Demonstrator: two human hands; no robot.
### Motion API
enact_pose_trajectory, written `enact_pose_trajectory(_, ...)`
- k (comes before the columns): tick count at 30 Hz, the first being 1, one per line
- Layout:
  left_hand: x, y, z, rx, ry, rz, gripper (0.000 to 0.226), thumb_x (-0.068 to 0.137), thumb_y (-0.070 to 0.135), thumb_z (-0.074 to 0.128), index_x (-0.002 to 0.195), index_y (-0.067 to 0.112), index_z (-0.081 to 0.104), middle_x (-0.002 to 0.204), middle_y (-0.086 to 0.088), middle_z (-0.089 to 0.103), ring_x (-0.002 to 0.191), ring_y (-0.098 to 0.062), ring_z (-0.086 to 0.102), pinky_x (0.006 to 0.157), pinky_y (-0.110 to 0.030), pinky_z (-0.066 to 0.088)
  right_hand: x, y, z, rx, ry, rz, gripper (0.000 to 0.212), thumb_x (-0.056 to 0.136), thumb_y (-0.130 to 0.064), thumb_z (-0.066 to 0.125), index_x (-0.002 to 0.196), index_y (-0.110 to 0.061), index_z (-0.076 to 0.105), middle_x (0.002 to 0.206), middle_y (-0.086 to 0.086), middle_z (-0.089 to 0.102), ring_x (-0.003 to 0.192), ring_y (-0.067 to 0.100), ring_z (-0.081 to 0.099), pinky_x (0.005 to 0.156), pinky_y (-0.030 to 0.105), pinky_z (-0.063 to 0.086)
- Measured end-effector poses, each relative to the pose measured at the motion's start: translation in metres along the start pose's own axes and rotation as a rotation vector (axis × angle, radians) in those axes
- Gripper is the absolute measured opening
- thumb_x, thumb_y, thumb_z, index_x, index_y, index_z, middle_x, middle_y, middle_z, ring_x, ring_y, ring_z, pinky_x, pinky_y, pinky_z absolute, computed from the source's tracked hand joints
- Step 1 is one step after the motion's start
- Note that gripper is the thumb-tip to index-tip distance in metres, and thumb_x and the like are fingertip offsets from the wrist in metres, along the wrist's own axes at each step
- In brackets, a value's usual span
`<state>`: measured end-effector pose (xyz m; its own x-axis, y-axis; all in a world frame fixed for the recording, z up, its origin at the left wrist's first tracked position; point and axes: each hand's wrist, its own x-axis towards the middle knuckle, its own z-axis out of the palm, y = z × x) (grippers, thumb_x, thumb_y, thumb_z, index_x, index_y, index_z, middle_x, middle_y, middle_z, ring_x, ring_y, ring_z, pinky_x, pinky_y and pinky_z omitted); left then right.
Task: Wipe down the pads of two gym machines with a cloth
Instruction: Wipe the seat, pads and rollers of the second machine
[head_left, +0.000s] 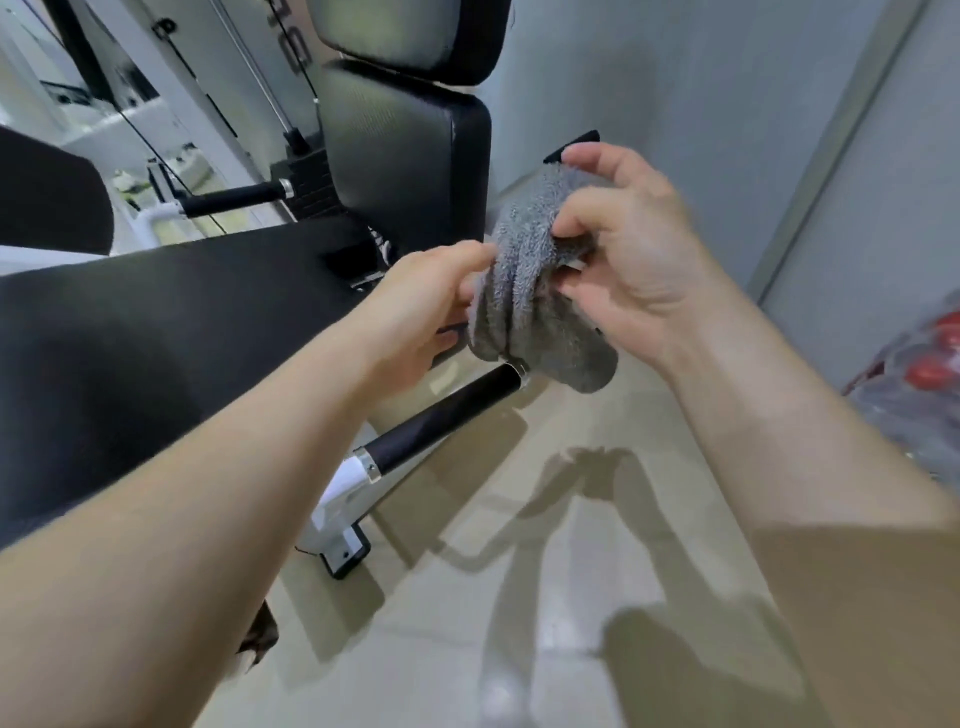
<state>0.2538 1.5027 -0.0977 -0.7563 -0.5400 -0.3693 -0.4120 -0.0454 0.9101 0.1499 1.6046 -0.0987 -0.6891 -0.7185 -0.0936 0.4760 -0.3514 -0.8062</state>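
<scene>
The grey terry cloth (535, 280) is held up in the air between both hands, bunched and twisted, and touches no pad. The left hand (421, 306) pinches its near-left edge, fingers closed on the fabric. The right hand (618, 260) grips the far side, thumb and forefinger together on a fold and the other fingers half spread above it. The bunch hangs loose below the hands, over the floor.

The main risk, as I judge it, is the grip: the cloth seems to be in the middle of being refolded or regathered, so each hand has only an edge. If one pinch opens before the other hand has a fuller hold, the dangling lower end could pull the cloth down onto the tiled floor (571, 597), and floor dirt would then go onto the upholstery. A cloth left this wadded would also wipe with a narrow ridge and leave streaks.

To the left of the left hand lies the long black seat pad (182, 332), close and unobstructed. Beyond both hands stands the upright back pad (405, 156), with a headrest pad (405, 31) above it. Just below the cloth a black foam roller bar (447, 415) juts out from the white frame (337, 499); a low sweep of the hanging end could snag on it. Cables (156, 156) run at the far left. By the right forearm sits something wrapped in clear plastic with red parts (930, 364), too blurred to name.
</scene>
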Motion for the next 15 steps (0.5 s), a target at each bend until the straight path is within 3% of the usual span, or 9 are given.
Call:
enact_pose_trajectory(2,-0.018,0.014,0.006,-0.018,-0.076,-0.002,0.018,0.088,0.037,0.055,0.085,0.023,0.065,0.080,-0.010,0.048,0.074,-0.022,0.047,0.079,-0.036,0.038,-0.015,-0.017,0.006,0.051,-0.024,0.005,0.046,0.075,0.018,0.035,0.105,-0.012,0.050,0.089,0.014,0.053,0.073,0.024,0.055,0.067,0.037,0.048)
enact_pose_trajectory(4,-0.034,0.026,0.008,-0.031,-0.040,0.040,0.021,0.088,0.034,0.059,0.075,0.020,0.067,0.072,-0.004,0.052,0.070,-0.017,0.047,0.076,-0.035,0.037,-0.027,-0.036,0.012,0.070,-0.036,0.014,0.047,0.072,0.018,0.036,0.105,-0.011,0.051,0.082,0.014,0.053,0.068,0.024,0.055,0.066,0.036,0.047)
enact_pose_trajectory(6,-0.046,0.040,0.007,-0.097,0.009,0.048,0.026,0.086,0.031,0.062,0.096,0.008,0.070,0.089,-0.006,0.061,0.084,-0.021,0.053,0.079,-0.037,0.039,-0.038,-0.056,0.016,0.110,-0.058,0.036,0.047,0.065,0.012,0.039,0.103,-0.011,0.052,0.082,0.013,0.053,0.070,0.025,0.053,0.069,0.037,0.045)
enact_pose_trajectory(8,-0.062,0.058,0.008,-0.187,0.008,0.010,0.042,0.087,0.034,0.060,0.115,0.002,0.060,0.103,-0.009,0.057,0.095,-0.024,0.049,0.082,-0.042,0.037,-0.049,-0.076,0.019,0.199,-0.086,0.087,0.045,0.061,0.004,0.044,0.102,-0.011,0.052,0.085,0.012,0.052,0.076,0.027,0.052,0.075,0.039,0.044)
enact_pose_trajectory(12,-0.094,0.084,0.006,-0.183,-0.099,-0.088,0.027,0.089,0.040,0.054,0.106,0.023,0.065,0.106,-0.012,0.055,0.097,-0.027,0.050,0.090,-0.045,0.043,-0.078,-0.100,0.028,0.079,-0.064,0.100,0.036,0.077,0.002,0.055,0.110,-0.014,0.053,0.086,0.011,0.055,0.078,0.022,0.055,0.079,0.038,0.048)
enact_pose_trajectory(15,-0.120,0.092,-0.003,-0.082,-0.157,-0.160,0.023,0.097,0.035,0.044,0.109,0.029,0.064,0.106,-0.018,0.058,0.085,-0.026,0.056,0.079,-0.040,0.047,-0.106,-0.110,0.033,-0.094,-0.071,0.066,0.055,0.072,0.012,0.057,0.117,-0.018,0.050,0.086,0.010,0.059,0.076,0.020,0.059,0.074,0.035,0.051)
